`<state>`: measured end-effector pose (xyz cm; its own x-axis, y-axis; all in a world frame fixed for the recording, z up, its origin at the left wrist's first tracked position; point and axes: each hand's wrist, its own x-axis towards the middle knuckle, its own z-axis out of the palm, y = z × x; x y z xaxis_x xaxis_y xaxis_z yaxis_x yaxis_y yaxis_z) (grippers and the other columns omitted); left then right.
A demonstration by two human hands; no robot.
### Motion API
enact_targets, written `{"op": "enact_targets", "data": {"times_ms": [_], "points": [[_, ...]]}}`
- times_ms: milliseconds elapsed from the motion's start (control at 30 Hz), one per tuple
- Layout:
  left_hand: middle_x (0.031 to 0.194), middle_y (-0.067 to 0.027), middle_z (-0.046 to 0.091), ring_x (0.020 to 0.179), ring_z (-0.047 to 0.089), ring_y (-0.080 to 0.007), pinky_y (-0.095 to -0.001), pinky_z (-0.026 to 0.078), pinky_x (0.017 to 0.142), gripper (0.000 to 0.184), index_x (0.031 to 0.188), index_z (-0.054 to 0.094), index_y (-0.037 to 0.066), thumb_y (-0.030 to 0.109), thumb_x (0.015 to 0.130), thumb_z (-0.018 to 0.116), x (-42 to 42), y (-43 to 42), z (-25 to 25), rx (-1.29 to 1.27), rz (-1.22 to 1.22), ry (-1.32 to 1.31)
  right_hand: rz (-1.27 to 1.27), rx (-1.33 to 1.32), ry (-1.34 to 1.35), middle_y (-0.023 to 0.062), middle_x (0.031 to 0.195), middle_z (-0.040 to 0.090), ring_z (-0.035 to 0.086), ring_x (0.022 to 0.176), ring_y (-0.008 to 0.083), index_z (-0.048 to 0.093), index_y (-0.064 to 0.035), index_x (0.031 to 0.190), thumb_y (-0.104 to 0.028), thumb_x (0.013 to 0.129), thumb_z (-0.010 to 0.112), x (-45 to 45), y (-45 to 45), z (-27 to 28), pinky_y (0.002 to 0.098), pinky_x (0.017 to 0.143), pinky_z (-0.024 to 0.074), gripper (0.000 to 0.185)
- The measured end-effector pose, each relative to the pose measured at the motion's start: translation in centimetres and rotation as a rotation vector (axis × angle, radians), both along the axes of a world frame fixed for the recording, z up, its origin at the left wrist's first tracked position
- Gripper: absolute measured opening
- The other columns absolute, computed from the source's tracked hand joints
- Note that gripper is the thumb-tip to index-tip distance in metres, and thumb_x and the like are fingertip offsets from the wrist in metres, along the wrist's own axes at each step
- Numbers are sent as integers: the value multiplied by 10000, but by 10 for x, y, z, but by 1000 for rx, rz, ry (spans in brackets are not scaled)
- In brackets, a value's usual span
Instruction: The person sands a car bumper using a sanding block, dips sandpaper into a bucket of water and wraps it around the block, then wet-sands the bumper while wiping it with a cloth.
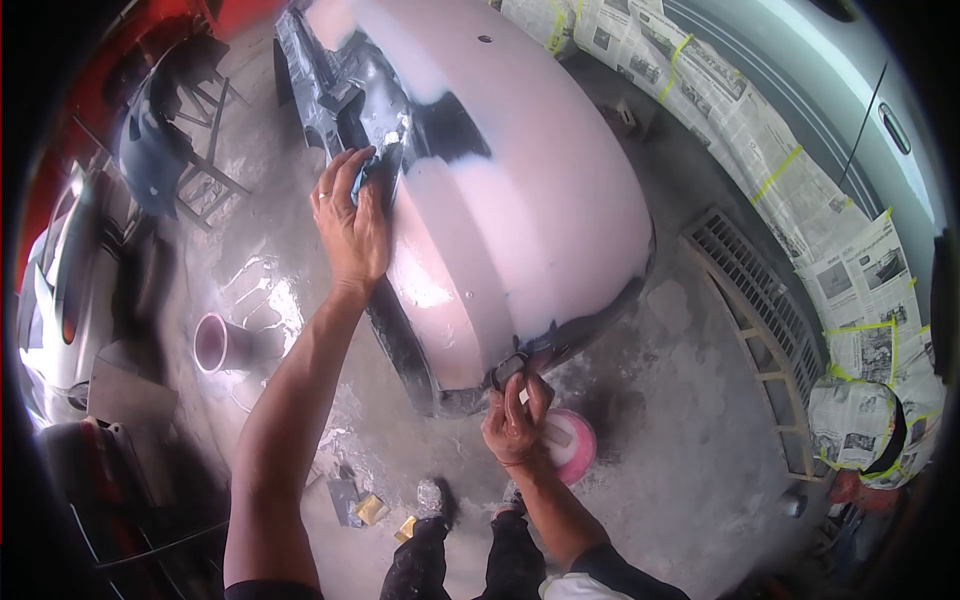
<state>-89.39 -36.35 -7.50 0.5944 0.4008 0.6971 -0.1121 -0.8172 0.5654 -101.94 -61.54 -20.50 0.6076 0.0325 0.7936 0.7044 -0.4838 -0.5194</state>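
Note:
A car bumper, pale pink with dark grey patches, lies in front of me. My left hand rests at its left edge, fingers curled over a crumpled light-blue cloth. A small whitish spot shows on the dark surface just beyond those fingertips. At the bumper's near corner, my right hand is closed, its fingertips against a small dark grey piece. Whether that piece is loose or part of the bumper I cannot tell. Below the right hand, partly hidden by it, stands a pink bucket.
A pale pink bucket stands on the wet floor to the left. Newspaper covers the side of a car at right. A dark grille lies nearby. Small packets lie near my feet. Other body parts line the left.

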Motion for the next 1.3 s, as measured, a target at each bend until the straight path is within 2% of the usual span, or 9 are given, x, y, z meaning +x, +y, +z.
{"op": "enact_targets", "data": {"times_ms": [100,233,433,633,733,867,1000,1233,1300], "points": [[1382,-160,554,1284,464,-382,-475,300,1134,395,1281,645,143,352,994,471,-1,7,-8,-4,-12,28,15,-122,93,215,1303,564,567,1096,373,619,1,1322,-34,873,722,28,14,88,433,894,476,462],[1437,-187,523,1373,411,-391,-495,243,1170,406,1276,655,140,385,990,505,-4,4,5,31,-60,13,44,-92,47,226,1308,570,587,1107,358,556,-4,1382,-22,864,715,-4,-10,4,425,898,480,542],[1525,-190,455,1474,310,-388,-597,106,1203,535,1270,671,141,528,901,648,5,26,-15,111,-26,194,61,-134,49,211,1326,578,594,1147,346,594,-5,1341,-22,870,711,30,6,84,444,952,461,486],[1555,-169,420,1485,304,-361,-605,87,1204,593,1273,670,147,574,862,680,-3,-4,15,-139,-10,176,105,-96,4,237,1316,573,592,1141,361,584,10,1339,-23,874,704,7,-14,9,453,943,467,482],[1552,-159,427,1489,292,-358,-599,89,1209,630,1256,679,142,605,830,710,-6,-3,19,-132,-25,194,47,-230,66,236,1345,547,579,1157,359,557,29,1356,-18,866,700,22,1,76,445,923,466,513],[1539,-155,444,1480,310,-349,-596,96,1204,618,1250,682,146,593,825,723,-2,1,9,-91,26,182,168,-68,-36,233,1340,558,604,1109,352,566,20,1355,-23,854,721,8,-20,-4,430,924,459,527],[1533,-160,449,1477,315,-348,-581,98,1206,610,1252,681,139,577,830,726,-4,19,-17,59,-4,169,84,-229,50,224,1323,570,606,1106,345,567,1,1362,-23,828,755,27,-2,80,432,962,448,567],[1531,-169,449,1480,310,-346,-576,104,1206,619,1269,669,131,570,836,720,-2,5,4,-61,-6,160,163,-56,-4,193,1321,581,598,1100,327,601,-18,1342,-26,825,763,13,-15,14,415,900,462,542],[1537,-165,442,1478,315,-346,-591,99,1204,622,1270,670,142,584,835,714,-5,-1,7,-108,17,162,115,-162,16,196,1325,578,595,1115,330,559,-22,1385,-25,841,747,32,2,80,409,902,464,576]]}}
